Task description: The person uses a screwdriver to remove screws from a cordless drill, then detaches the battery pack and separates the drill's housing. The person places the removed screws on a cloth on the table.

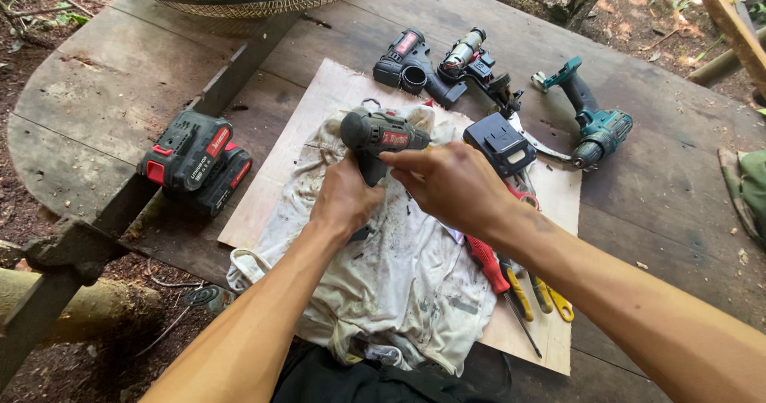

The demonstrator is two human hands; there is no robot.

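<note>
The left hand [345,199] is closed around the handle of a grey cordless drill body [379,136], holding it just above a stained white cloth [399,279]. The right hand [451,186] pinches at the drill's side, fingers together on the housing. The drill looks hard-shelled, fairly light with no battery fitted, and possibly greasy; the handle seems the surest hold. Just beside the right hand lies a black battery pack [500,144], with red-handled pliers [488,263] below. Further out on the wooden bench [104,92] lie a red-and-black battery pack [195,160], dismantled drill parts [443,66] and a teal drill [590,116].
</note>
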